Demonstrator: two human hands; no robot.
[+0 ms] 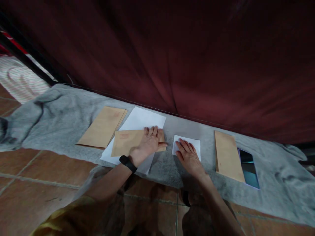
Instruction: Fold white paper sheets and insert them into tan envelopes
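Observation:
My left hand (150, 141) lies flat, fingers stretched out, on the right part of a brown envelope (125, 142). Beneath that envelope are white paper sheets (141, 118), which stick out above and below it. To the right, my right hand (188, 157) rests with its fingers extended on a small white piece of paper (195, 144), possibly folded. The paper's lower edge is partly covered by that hand. Neither hand grips anything.
A stack of brown envelopes (103, 126) lies left of the sheets. Another brown envelope stack (227, 155) sits at the right, beside a phone (248, 168). All rest on a grey cloth (167, 167) over tiled floor. A dark red curtain (172, 65) hangs behind.

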